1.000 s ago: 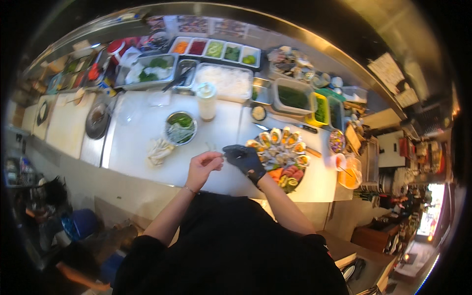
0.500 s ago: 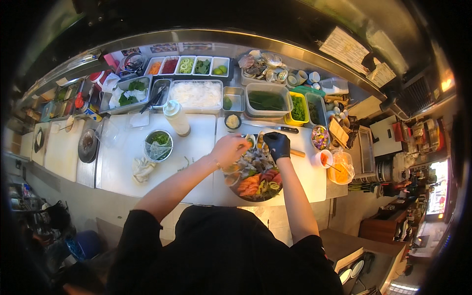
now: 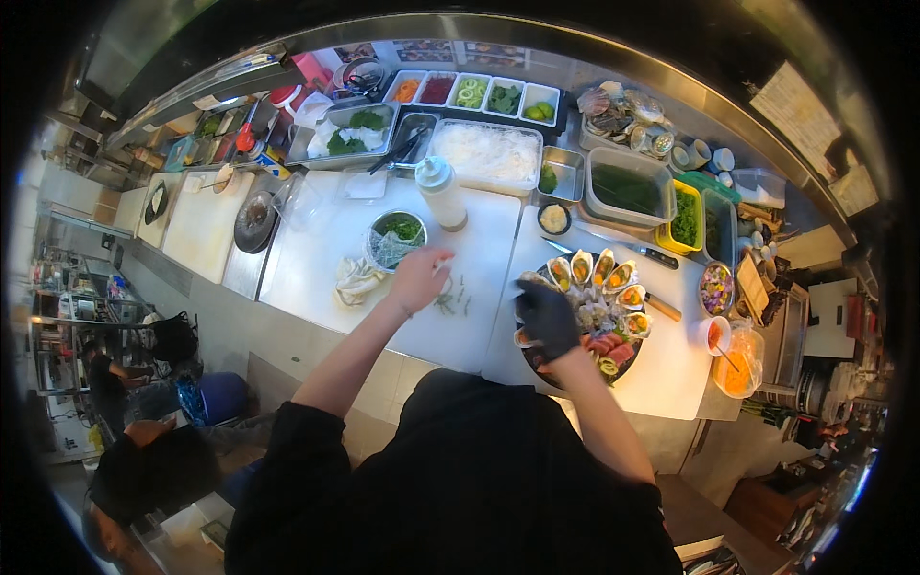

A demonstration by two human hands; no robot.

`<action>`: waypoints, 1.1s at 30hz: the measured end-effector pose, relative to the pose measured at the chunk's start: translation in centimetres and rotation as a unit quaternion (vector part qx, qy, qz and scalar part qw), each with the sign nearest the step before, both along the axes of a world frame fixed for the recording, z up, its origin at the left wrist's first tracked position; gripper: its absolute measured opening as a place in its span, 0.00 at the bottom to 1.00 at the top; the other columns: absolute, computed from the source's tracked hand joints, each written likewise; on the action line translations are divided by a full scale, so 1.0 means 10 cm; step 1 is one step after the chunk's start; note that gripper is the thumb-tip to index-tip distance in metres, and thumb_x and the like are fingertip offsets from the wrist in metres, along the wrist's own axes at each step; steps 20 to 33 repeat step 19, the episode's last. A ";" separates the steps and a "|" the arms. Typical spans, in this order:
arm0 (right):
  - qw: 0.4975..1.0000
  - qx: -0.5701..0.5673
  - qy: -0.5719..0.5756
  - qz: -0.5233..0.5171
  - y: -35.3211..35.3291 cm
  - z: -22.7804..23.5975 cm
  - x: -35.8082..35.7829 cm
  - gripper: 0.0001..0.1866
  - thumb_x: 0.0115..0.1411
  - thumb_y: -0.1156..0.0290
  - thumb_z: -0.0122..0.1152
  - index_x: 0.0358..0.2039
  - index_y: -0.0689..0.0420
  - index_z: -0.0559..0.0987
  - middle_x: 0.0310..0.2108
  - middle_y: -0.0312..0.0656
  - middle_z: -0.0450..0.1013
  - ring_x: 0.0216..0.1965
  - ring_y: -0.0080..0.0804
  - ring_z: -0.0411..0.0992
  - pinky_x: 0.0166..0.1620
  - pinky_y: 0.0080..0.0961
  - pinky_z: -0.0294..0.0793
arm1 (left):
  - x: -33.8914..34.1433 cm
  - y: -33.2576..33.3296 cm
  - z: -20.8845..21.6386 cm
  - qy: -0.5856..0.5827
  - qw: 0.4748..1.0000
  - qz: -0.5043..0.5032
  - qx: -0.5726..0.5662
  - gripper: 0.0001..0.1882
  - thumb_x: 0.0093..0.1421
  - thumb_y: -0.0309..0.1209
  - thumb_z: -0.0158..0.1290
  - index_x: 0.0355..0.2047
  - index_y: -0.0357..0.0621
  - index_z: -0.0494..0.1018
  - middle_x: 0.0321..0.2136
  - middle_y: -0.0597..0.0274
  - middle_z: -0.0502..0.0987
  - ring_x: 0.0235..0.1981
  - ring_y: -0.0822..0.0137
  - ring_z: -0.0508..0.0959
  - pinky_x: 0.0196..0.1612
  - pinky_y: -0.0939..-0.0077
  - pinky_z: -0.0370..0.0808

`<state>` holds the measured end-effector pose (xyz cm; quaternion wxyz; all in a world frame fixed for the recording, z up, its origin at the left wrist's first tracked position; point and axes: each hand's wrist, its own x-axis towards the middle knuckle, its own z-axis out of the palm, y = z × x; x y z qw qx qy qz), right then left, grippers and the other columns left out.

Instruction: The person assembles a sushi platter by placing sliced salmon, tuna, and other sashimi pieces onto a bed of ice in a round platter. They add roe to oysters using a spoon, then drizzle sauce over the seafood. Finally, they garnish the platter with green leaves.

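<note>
My bare left hand [image 3: 422,280] is over the cutting board, at the right edge of a metal bowl [image 3: 372,251] of chopped greens with clear film. Its fingers are partly spread, and nothing shows between them. Green sprigs [image 3: 448,299] lie scattered beside it. In a black glove, my right hand [image 3: 548,321] covers the left side of a round dark platter [image 3: 533,366]. Its fingers are curled together, and what they may hold is hidden. Topped oysters [image 3: 582,268] in half shells ring the platter's far and right edges. Red fish slices [image 3: 621,355] lie near its front.
A squeeze bottle [image 3: 443,196] and a crumpled cloth [image 3: 356,283] stand near the bowl. Behind the platter lies a knife [image 3: 654,255]. Food tubs, including shredded white garnish [image 3: 489,153], line the back. A cup of orange sauce [image 3: 714,335] is at right.
My left hand has moved from above the platter leftward to the bowl. My right hand has come nearer, over the platter's left side, uncovering the oysters. The view has shifted left.
</note>
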<state>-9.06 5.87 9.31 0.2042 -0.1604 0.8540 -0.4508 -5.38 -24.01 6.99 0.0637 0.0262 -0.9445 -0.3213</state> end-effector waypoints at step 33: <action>0.935 0.231 0.191 0.188 -1.20 -0.94 0.11 0.08 0.64 0.67 0.65 0.41 0.54 0.81 0.44 0.50 0.77 0.49 0.52 0.78 0.49 0.49 0.82 | 0.70 -0.12 -0.62 -0.139 0.986 0.087 0.038 0.16 0.59 0.36 0.67 0.48 0.53 0.85 0.39 0.57 0.82 0.42 0.58 0.85 0.48 0.59 0.82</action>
